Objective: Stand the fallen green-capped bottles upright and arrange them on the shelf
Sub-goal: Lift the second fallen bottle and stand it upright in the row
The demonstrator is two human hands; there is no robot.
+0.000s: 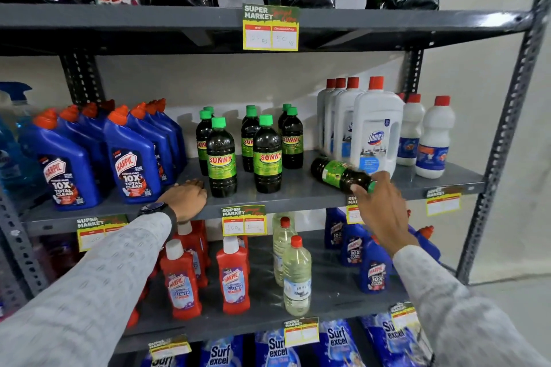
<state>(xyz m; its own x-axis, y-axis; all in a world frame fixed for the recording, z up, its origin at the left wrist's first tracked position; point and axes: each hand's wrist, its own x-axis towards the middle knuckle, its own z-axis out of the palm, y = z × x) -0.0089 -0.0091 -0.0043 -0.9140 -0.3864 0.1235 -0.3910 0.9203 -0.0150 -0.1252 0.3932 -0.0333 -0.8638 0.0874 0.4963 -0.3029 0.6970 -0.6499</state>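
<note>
Fallen bottle (341, 173): right hand (384, 211) fingers (357, 188) touching green cap end.

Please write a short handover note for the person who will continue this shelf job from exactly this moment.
Left hand: resting flat on the front edge of the middle shelf, holding nothing.
Right hand: fingers at the cap end of the fallen bottle; a full grip is not clear.
The fallen bottle lies on its side in front of the white bottles, cap pointing right.
Done: the other green-capped bottles stand upright in three short rows.
Left: stand the fallen bottle up and place it with the rows.
</note>
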